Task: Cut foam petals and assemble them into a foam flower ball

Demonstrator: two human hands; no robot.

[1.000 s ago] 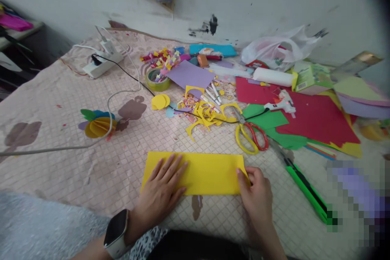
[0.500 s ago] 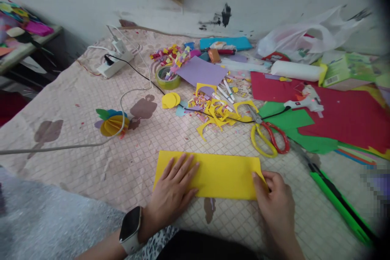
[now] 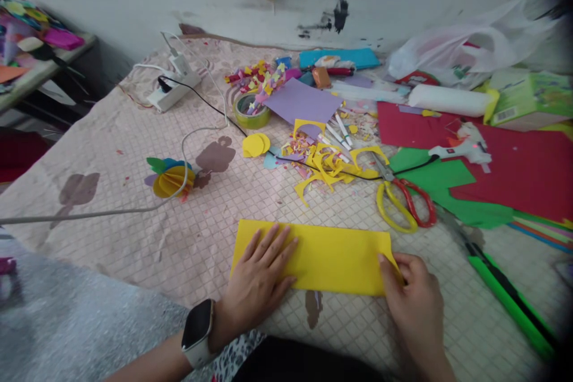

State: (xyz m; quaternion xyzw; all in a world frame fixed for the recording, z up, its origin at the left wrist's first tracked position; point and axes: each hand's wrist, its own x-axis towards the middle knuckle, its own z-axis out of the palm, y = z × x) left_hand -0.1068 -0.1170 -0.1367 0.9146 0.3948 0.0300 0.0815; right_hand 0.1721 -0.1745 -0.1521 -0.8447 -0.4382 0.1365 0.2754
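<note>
A folded yellow paper sheet [image 3: 333,256] lies flat on the quilted pink cloth [image 3: 134,149] in front of me. My left hand [image 3: 259,277] rests palm down on its left part, fingers stretched and spread; a smartwatch sits on that wrist. My right hand [image 3: 414,295] is at the sheet's right corner, fingers curled and pinching the paper's edge.
Yellow-and-red scissors [image 3: 400,203] lie just beyond the sheet, with yellow scraps [image 3: 324,167], a glue gun [image 3: 463,149], red and green paper [image 3: 514,173], and a green cutter [image 3: 510,295] at right. A paper flower [image 3: 172,178], tape roll [image 3: 250,110] and power strip [image 3: 174,86] sit farther left.
The view has swung a little to the left, shifting everything rightward in the picture. Both hands keep the same hold on the yellow sheet.
</note>
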